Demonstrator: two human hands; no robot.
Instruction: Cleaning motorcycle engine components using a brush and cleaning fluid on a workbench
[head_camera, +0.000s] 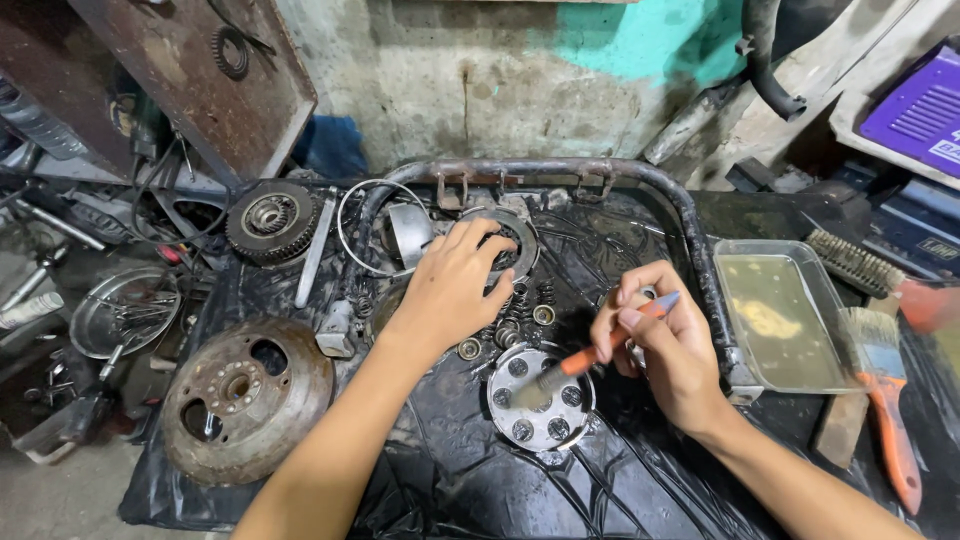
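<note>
My right hand holds an orange-handled toothbrush, its bristle end down on a round grey metal plate with several holes lying on black plastic sheeting. My left hand reaches forward, fingers spread over a flat metal ring disc among small springs and washers. Whether the fingers grip the disc is not clear.
A rusty round hub lies at left, a toothed clutch basket behind it. A plastic tray of yellowish liquid stands at right beside an orange paintbrush and a wire brush. A bent metal tube frame rims the back.
</note>
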